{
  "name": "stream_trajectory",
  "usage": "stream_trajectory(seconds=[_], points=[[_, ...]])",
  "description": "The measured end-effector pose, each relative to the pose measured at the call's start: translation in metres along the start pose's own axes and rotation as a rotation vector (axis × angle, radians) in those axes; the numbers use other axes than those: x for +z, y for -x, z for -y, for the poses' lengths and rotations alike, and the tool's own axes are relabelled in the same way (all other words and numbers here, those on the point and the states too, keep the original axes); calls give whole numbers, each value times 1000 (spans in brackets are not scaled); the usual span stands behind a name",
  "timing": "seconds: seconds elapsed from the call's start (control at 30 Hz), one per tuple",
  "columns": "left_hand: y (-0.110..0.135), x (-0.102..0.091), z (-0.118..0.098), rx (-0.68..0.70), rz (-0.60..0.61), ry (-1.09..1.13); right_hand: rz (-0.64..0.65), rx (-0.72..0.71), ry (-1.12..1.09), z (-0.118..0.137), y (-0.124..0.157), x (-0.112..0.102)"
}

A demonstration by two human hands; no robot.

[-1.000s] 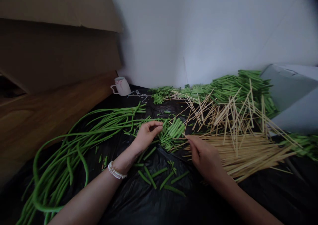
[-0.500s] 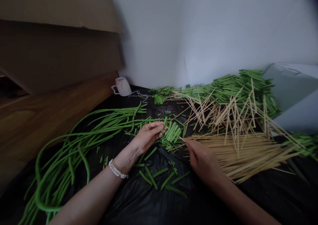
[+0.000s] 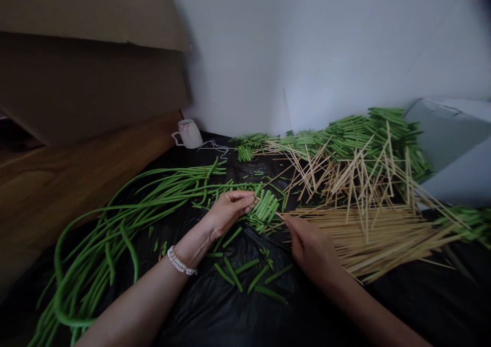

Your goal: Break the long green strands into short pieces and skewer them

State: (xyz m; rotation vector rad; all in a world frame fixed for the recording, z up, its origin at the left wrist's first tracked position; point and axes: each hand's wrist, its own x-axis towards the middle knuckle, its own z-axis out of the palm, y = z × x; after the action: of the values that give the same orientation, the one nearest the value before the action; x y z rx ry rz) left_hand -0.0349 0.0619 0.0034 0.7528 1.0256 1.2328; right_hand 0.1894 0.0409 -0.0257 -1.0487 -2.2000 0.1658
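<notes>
Between my hands runs a bamboo skewer threaded with a row of short green bean pieces lying side by side. My left hand, with a white bead bracelet at its wrist, pinches the skewer's left end beside the outermost piece. Exactly what its fingertips touch is partly hidden. My right hand is closed on the skewer's bare right end. Loose cut bean pieces lie below the hands on black plastic sheeting.
Long whole beans spread across the left. At right lies a stack of bare skewers, with filled bean skewers heaped behind. A white mug stands near the wall. A cardboard box rises at upper left.
The bean piece that stood up at my left fingertips now sits against the row on the skewer. My right hand has shifted slightly left and down.
</notes>
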Motion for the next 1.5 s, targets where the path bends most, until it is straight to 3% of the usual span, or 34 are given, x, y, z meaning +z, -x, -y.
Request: stream_trajectory(seconds=[0.27, 0.73, 1.0, 1.2, 1.33, 1.5], points=[[-2, 1, 2, 6, -8, 24, 9, -6, 3, 2, -3, -2], [2, 3, 4, 35, -21, -125, -4, -8, 8, 2, -2, -1], [8, 8, 3, 60, 173, -245, -23, -65, 31, -2, -4, -4], [-1, -3, -14, 263, -30, -50, -76, -120, 223, -12, -6, -11], [-6, -10, -20, 323, -179, 56, -108, -149, 343, -19, -11, -18], [-6, -11, -19, 321, -135, -22, -153, -131, 349, -23, -16, -23]])
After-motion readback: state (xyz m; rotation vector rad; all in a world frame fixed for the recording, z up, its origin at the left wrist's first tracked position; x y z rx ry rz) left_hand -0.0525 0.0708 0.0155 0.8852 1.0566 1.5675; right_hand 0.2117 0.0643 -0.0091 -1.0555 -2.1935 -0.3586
